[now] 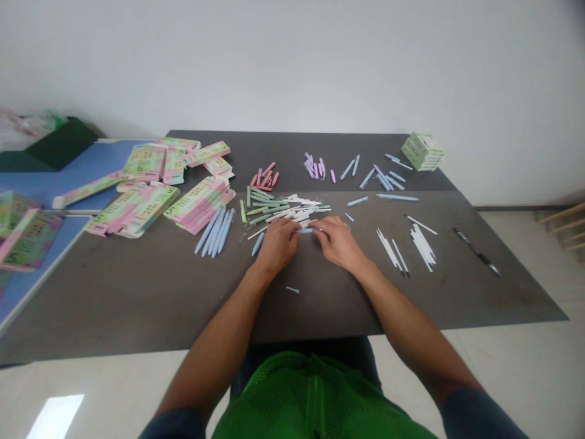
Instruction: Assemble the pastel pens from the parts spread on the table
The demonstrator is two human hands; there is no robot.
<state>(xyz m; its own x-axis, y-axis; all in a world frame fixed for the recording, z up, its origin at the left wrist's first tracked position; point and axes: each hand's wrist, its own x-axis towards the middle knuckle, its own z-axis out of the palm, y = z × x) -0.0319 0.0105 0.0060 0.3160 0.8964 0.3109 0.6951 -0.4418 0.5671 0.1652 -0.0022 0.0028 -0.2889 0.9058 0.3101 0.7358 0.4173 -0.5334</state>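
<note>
One blue pen barrel [304, 230]: I see left hand [276, 242] and right hand [338, 241] fingers pinching it. Uneven pressure could flick it loose.

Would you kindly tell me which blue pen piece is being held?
The blue piece between the left hand and right hand; the other blue pieces lie on the table.

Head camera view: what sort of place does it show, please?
Probably a small pen workshop or packing corner: light-blue pens, thin white sticks like refills, and pink-and-green boxes lie grouped on a dark table.
</note>
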